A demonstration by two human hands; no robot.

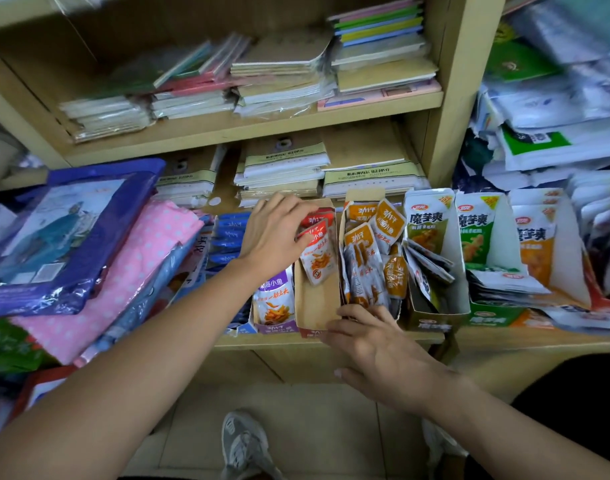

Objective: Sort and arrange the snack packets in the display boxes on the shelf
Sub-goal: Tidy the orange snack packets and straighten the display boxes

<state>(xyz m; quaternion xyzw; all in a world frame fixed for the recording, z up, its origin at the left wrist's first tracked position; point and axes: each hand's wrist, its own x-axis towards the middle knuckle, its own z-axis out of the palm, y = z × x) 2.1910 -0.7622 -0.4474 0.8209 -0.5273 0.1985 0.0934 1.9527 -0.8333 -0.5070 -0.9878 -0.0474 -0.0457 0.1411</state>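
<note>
A grey shoe (243, 445) is cut off by the lower edge. The right hand (376, 344) lies with relaxed fingers across the front rim of the red display box (317, 306), hiding part of its label. Farther in, the left hand (275, 233) pinches the red snack packets (317, 251) at that box's back, its wrist covering some blue packets (229, 233). Orange packets (369, 258) crowd the neighbouring box, with stacked notebooks (282, 168) behind.
</note>
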